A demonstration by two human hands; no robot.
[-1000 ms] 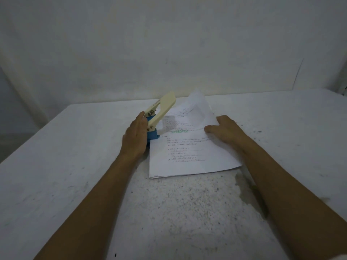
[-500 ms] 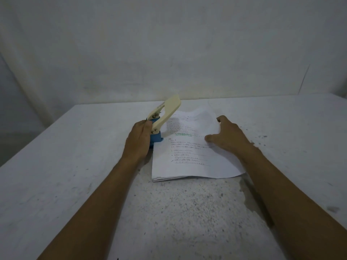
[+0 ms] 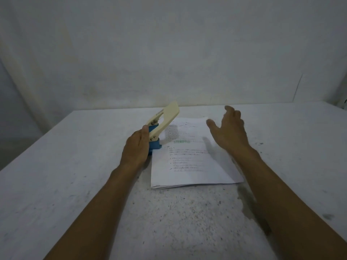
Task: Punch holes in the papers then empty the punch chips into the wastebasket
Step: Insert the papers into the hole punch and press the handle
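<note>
A hole punch point(image 3: 161, 123) with a blue base and a raised cream lever stands on the white table, at the left edge of a stack of printed papers point(image 3: 189, 162). My left hand point(image 3: 136, 147) grips the punch's blue base from the left side. The papers lie flat, their left edge against the punch; whether that edge sits inside the punch slot is hidden. My right hand point(image 3: 228, 131) hovers above the papers' upper right corner, fingers spread, holding nothing. No wastebasket is in view.
The white table point(image 3: 75, 184) is speckled and stained, with a dark stain point(image 3: 246, 194) near my right forearm. A bare white wall point(image 3: 169, 53) rises directly behind the table's far edge.
The curled top sheet has settled flat on the stack. My right hand has lifted off the papers and opened above them. My left hand has stayed on the punch.
</note>
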